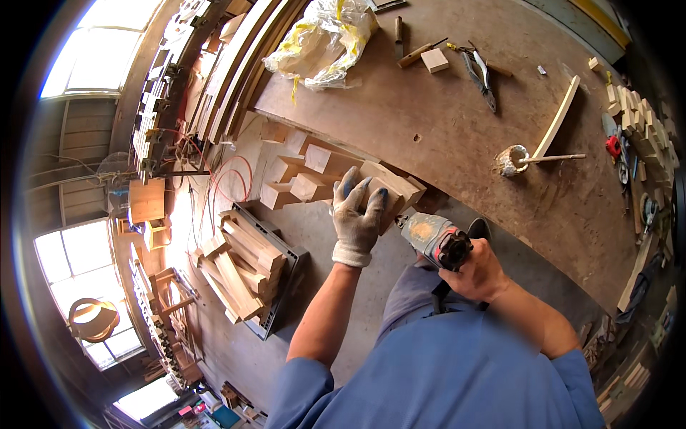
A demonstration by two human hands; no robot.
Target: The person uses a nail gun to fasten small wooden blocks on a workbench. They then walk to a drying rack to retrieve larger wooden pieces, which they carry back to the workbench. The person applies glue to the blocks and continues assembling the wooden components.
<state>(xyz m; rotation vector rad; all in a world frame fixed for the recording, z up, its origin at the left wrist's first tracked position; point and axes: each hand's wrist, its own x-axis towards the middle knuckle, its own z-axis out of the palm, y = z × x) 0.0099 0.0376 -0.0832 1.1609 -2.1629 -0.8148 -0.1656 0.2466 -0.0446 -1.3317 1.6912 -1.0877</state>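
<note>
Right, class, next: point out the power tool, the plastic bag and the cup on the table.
Power tool (426, 233): head view, on its grey body.
Plastic bag (323, 41): head view, on its crumpled middle.
Cup (506, 164): head view, on its wall.

The left grip (356, 220), a gloved hand with dark fingertips, lies over one of several wooden blocks (327, 160) grouped at the edge of the table (457, 143). The right grip (480, 273), a bare hand, is closed around a grey power tool (429, 234) with a red and black section; the tool nose is directed toward the blocks, contact not discernible. The table carries a clear plastic bag (325, 43), pliers (480, 80), a coated cup (511, 161) with a stick (561, 157) projecting from it, and a wood strip (557, 118). On the floor (304, 229), a dark crate (288, 284) holds wooden pieces (239, 279)
</note>
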